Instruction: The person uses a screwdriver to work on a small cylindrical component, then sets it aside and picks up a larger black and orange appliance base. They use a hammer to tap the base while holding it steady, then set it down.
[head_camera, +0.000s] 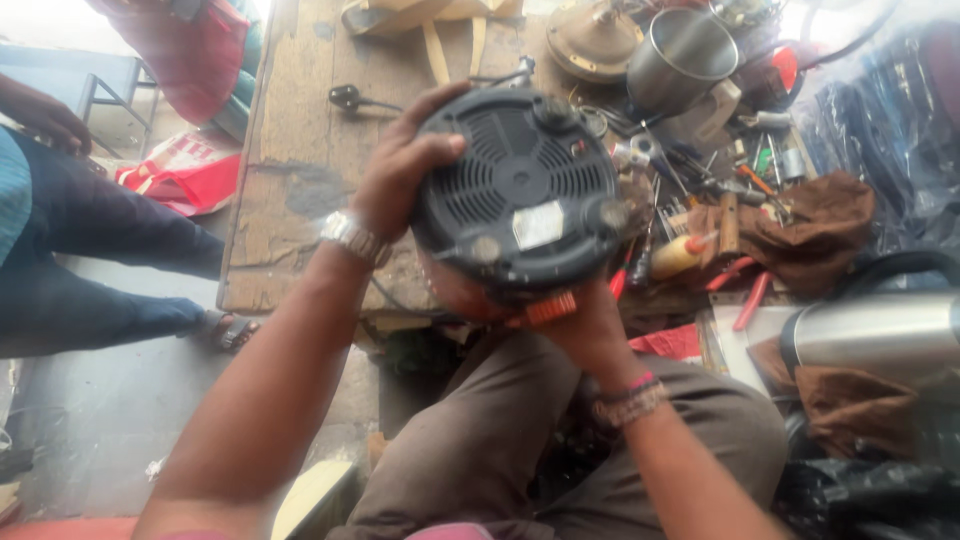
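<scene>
I'm holding the mixer base underside-up at frame centre, over my lap and the bench edge. My left hand is clamped on its upper-left rim, my right hand cupping it from below. It looks heavy (motor inside), with a stiff plastic shell and smooth sides. Best hold is the rim, clear of the vent grille. Steel jar is sitting at upper right.

tabletop: worn, stained wood, low, cluttered at right
floor: grey concrete, dusty
furniture: metal-framed bench upper left
light: bright daylight, washed out at top edges
right side: dark plastic sheeting
</scene>
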